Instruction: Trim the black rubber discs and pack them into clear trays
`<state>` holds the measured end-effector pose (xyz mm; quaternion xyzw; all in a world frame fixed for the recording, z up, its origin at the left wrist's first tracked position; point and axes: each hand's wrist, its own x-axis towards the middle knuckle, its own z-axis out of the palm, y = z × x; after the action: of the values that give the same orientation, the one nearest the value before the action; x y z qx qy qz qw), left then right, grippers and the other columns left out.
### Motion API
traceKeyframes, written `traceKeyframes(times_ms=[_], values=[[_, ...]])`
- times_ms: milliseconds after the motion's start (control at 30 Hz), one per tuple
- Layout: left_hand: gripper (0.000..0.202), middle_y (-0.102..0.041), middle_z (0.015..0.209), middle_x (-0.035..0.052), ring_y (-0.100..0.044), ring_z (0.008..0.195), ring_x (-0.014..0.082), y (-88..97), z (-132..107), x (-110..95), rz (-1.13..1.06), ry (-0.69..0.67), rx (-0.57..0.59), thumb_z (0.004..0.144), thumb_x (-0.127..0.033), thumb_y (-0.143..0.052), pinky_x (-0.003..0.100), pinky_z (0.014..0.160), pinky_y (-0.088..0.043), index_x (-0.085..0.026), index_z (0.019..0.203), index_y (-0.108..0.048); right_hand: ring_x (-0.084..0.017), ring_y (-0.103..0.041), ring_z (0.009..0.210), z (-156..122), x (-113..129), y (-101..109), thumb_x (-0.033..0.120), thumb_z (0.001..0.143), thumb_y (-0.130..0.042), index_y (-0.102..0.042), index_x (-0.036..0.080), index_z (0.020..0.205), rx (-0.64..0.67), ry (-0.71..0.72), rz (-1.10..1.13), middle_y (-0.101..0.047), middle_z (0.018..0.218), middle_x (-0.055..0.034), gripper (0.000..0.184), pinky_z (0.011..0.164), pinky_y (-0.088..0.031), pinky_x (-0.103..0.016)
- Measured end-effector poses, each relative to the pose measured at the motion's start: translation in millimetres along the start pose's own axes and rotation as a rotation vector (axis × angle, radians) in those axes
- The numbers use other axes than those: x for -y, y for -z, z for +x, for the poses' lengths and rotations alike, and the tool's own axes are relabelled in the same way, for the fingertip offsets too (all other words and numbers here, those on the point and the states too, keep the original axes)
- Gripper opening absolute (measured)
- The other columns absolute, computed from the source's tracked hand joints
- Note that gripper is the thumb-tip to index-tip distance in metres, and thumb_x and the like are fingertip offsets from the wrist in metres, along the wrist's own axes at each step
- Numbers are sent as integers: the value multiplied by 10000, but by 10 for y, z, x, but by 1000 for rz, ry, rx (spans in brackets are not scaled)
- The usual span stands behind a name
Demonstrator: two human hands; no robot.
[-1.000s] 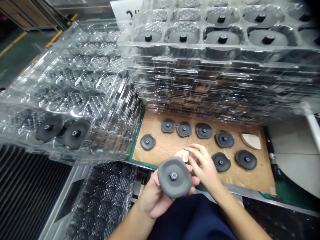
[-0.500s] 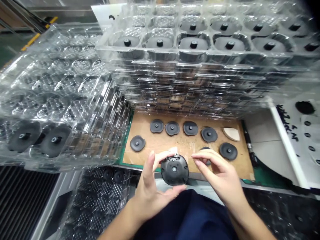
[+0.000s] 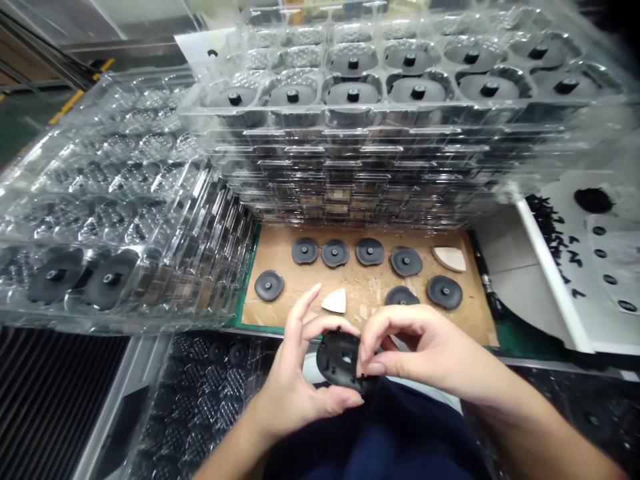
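Note:
My left hand (image 3: 293, 377) grips a round black plastic cover (image 3: 332, 357) by its edges, thumb below and fingers above. The cover is tilted, its inner side with small bosses and a central hole facing me. My right hand (image 3: 425, 343) is closed in a pinch against the right part of the cover. Its fingertips hide that area, and what they pinch is too small to make out. Beyond my hands, several dark grey round covers (image 3: 370, 252) lie stem side up on the brown cardboard (image 3: 300, 313). One of them (image 3: 401, 295) is partly hidden behind my right hand.
Two pale wedge-shaped pieces (image 3: 335, 301) (image 3: 450, 258) lie on the cardboard. Tall stacks of clear plastic trays stand behind (image 3: 325, 163) and at left (image 3: 200, 220), some pockets holding covers. At right, a white-edged tray (image 3: 560, 287) carries small black parts (image 3: 545, 217).
My right hand has moved left and down onto the cover, its fingertips now against it. The cover has tilted in my left hand, and the nearer pale wedge has come into full view.

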<state>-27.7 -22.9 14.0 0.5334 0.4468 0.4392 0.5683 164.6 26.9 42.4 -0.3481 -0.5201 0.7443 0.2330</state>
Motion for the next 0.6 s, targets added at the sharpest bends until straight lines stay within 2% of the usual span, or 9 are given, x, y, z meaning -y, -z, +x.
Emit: traceKeyframes(times_ms=[133,267,367,467,600], values=[[916,-650,1027,65,-604,981,237,-19,6,9,-40,110,122,665,-428,-734,331,928,-390,-261,1411,-229,-87,-619,677,-18,-91,2,129,735,-707,-680,197,762,21,-24,159,-690,734,37,78,643,-469,-200],[984,-651,1032,38,-600,1007,220,-51,19,20,-46,221,201,607,-427,-780,342,952,-373,-299,1386,-192,-82,-622,678,-66,-241,-7,163,746,-707,-654,161,682,69,-30,322,-675,711,15,83,682,-487,-201],[1008,-647,1043,26,-593,1013,199,-88,28,32,-4,223,207,586,-425,-794,337,960,-375,-304,1378,-182,-84,-625,657,-133,-352,11,190,716,-739,-648,152,664,31,-54,409,-678,698,4,112,666,-491,-197],[999,-643,1044,17,-594,1005,190,-129,52,31,47,194,218,591,-417,-793,347,965,-382,-317,1372,-178,-85,-623,643,-206,-405,69,186,667,-776,-677,161,694,-38,-97,371,-688,686,6,106,638,-478,-184],[993,-637,1028,11,-602,1001,200,-174,129,-19,139,138,268,576,-391,-806,396,1004,-362,-328,1359,-199,-93,-625,656,-269,-354,173,184,663,-776,-697,170,719,-31,-129,232,-697,689,4,98,639,-464,-187]])
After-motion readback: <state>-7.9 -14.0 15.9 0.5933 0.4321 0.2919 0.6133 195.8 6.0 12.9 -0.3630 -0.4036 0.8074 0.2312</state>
